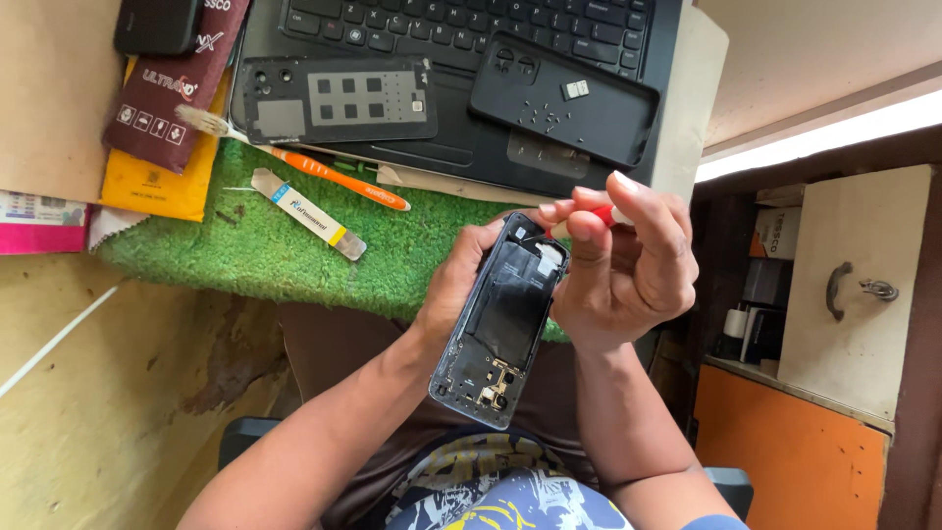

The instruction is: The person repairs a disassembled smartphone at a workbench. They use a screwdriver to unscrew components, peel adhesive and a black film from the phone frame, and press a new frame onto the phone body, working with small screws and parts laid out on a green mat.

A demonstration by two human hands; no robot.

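Your left hand (pixel 461 285) wraps its fingers around an opened phone (pixel 502 329), back cover off, held upright over your lap at the near edge of the table (pixel 59 324). Your right hand (pixel 628 270) pinches a red-handled tool (pixel 589 221) in closed fingers, its tip touching the phone's top corner. Farther off, on the laptop (pixel 471 147), lie a black back cover (pixel 564 103) and a grey inner plate (pixel 339 98). An orange toothbrush (pixel 324 172) rests on the green mat (pixel 255 245).
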